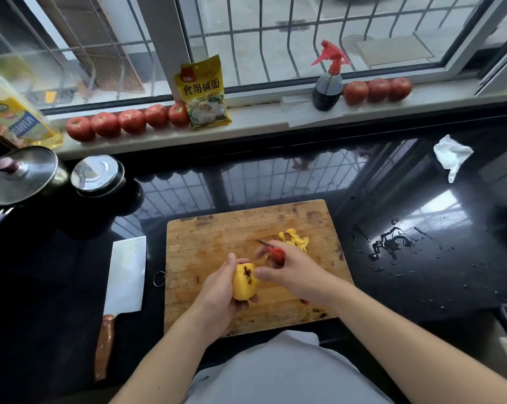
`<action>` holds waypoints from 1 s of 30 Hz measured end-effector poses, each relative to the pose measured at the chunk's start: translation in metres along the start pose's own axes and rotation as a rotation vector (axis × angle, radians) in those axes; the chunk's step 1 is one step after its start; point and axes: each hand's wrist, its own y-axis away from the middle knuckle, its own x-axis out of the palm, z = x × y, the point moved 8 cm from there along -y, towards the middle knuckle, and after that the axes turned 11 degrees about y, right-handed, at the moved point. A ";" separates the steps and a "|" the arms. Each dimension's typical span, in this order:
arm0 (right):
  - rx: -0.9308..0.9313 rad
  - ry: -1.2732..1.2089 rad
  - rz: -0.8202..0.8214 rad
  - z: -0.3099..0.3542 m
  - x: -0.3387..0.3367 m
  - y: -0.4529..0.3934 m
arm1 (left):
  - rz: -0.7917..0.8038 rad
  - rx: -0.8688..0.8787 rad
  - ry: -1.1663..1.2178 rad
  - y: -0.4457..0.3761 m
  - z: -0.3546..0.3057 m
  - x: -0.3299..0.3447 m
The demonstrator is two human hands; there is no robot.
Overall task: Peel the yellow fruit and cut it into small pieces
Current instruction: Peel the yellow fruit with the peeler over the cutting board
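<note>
My left hand grips a yellow fruit above the wooden cutting board; the fruit's top shows a dark brown patch. My right hand holds a red-handled peeler, its metal tip pointing up and left, and its thumb reaches toward the fruit. A small heap of yellow peelings lies on the board just beyond my right hand.
A cleaver with a wooden handle lies on the black counter left of the board. Two lidded pots stand at the far left. Water is spilled to the right, a crumpled tissue beyond it. Tomatoes, a yellow packet and a spray bottle line the windowsill.
</note>
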 end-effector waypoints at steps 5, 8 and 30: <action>-0.141 0.030 -0.142 0.009 0.006 -0.008 | 0.018 -0.002 0.009 0.002 0.001 0.005; -0.253 0.310 -0.209 0.016 0.003 -0.004 | 0.001 -0.020 0.016 0.006 0.003 0.004; -0.419 1.163 -0.546 0.034 -0.008 0.032 | 0.097 0.033 0.350 0.010 -0.008 0.013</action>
